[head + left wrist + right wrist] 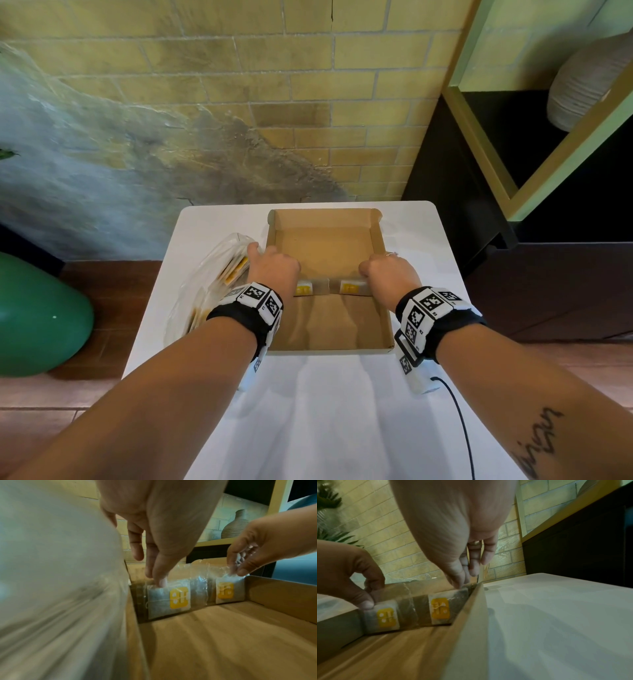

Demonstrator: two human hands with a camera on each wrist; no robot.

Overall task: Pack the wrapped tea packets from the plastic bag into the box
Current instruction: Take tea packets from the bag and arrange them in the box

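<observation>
An open cardboard box (383, 240) sits on the white table (342, 411). Two clear-wrapped tea packets with yellow tags stand upright side by side across its middle. My left hand (270, 263) pinches the top of the left packet (303, 287), seen close in the left wrist view as the left packet (171, 599). My right hand (380, 270) pinches the top of the right packet (349, 286) against the box's right wall (467, 615); the yellow tag on this right packet (440, 609) shows clearly. The clear plastic bag (205, 284) with more packets lies just left of the box.
A green rounded object (34, 315) stands on the floor at the left. A dark shelf unit holding a ribbed vase (582, 85) is at the right. A black cable (459, 421) runs from my right wrist. The brick wall is behind the table.
</observation>
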